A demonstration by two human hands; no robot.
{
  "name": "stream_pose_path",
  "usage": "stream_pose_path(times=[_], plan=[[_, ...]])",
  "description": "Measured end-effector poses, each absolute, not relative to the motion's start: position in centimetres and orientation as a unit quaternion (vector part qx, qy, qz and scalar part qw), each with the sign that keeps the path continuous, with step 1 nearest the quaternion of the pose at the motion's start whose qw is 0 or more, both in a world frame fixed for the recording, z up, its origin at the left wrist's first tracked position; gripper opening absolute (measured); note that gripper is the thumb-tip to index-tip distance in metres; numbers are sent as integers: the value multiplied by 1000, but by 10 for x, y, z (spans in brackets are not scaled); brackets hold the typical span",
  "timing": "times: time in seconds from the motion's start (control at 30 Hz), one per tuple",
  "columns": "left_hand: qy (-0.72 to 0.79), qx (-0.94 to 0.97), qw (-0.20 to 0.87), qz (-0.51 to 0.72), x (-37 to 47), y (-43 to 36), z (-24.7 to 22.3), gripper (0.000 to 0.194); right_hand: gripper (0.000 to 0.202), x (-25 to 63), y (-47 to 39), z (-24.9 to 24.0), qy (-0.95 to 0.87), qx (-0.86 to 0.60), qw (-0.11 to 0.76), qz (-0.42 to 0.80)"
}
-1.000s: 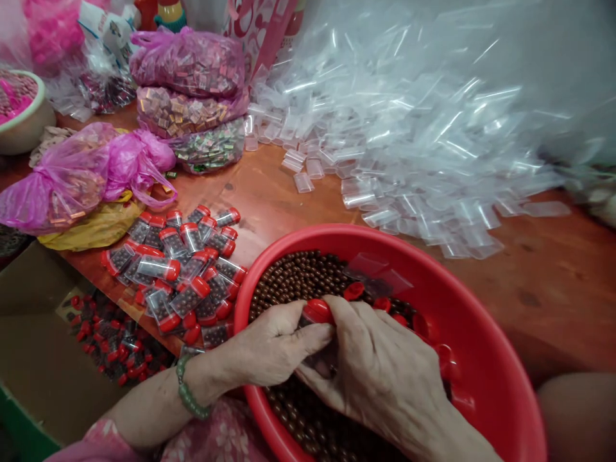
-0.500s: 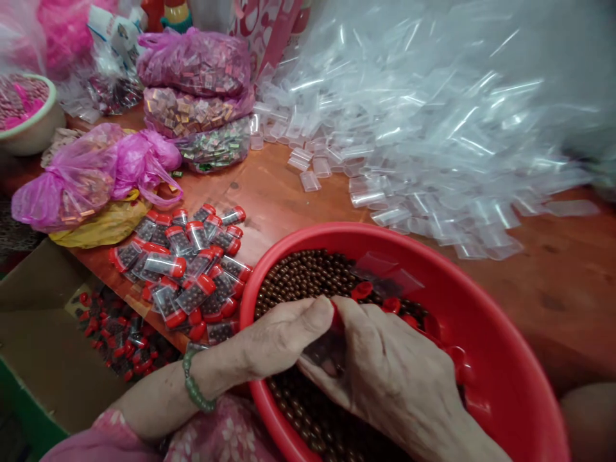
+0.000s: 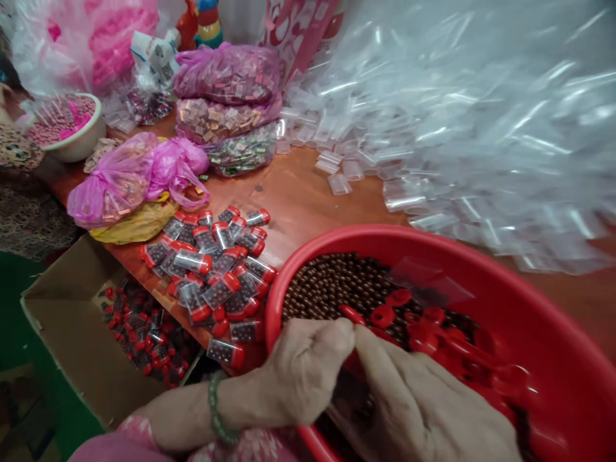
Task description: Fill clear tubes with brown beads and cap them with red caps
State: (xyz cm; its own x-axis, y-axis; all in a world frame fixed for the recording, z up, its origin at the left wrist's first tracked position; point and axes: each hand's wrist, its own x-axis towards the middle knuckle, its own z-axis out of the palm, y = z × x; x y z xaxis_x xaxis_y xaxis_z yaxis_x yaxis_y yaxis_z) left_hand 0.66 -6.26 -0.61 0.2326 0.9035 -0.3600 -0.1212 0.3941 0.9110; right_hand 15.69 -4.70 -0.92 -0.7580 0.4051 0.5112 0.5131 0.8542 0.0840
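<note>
Meeting over a red basin [image 3: 543, 314], the two bare hands are together, the left thumb and right forefinger touching or nearly so at their tips. The right hand [image 3: 418, 398] is curled round a clear case [image 3: 353, 388] with dark contents, held above the near side of the basin. Fingers cover much of this case, so its ends cannot be made out. The left hand [image 3: 308, 366] is bent into a loose fist against it, and whether it grips the case cannot be told. A green beaded bracelet [image 3: 216, 410] circles the left wrist.

Inside the basin, shiny brown beads [image 3: 332, 282] fill the far left part and also show below the hands. Loose red caps [image 3: 430, 333] lie heaped beyond the right hand, and clear flat pieces [image 3: 428, 282] rest near the far wall.

On the orange-brown worktop [image 3: 298, 186], just left of the basin, is a pile of red-capped cases [image 3: 221, 289] filled with dark beads. A cardboard box [image 3: 62, 308] below the worktop's edge holds many more of them. Behind the basin spreads a large heap of clear sleeves [image 3: 433, 147]. Farther left are stacked bags of small pieces [image 3: 231, 74], knotted pink bags [image 3: 120, 183] on a yellow bag [image 3: 137, 224], and a white bowl [image 3: 81, 147] of pink beads. At the far left edge, another person's patterned sleeve [image 3: 19, 147] shows beside that bowl.
</note>
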Motion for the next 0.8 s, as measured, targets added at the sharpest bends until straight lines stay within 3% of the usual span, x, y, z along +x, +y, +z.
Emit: stream_pose_path(times=[0.1, 0.3, 0.43, 0.57, 0.8], plan=[[524, 483, 582, 392, -22, -74, -1, 40, 40, 163, -44, -11, -933, -284, 209, -68], [752, 577, 70, 309, -109, -76, -16, 32, 25, 212, -1, -29, -908, -402, 99, 62], [743, 627, -86, 215, -134, -67, -33, 27, 21, 225, 21, -40, -887, -440, 13, 141], [672, 665, -80, 315, -107, -57, -31, 24, 22, 206, 30, -45, -874, -434, -81, 202], [518, 737, 132, 413, -30, -50, -25, 19, 19, 188, 35, -53, -868, -430, -114, 218]])
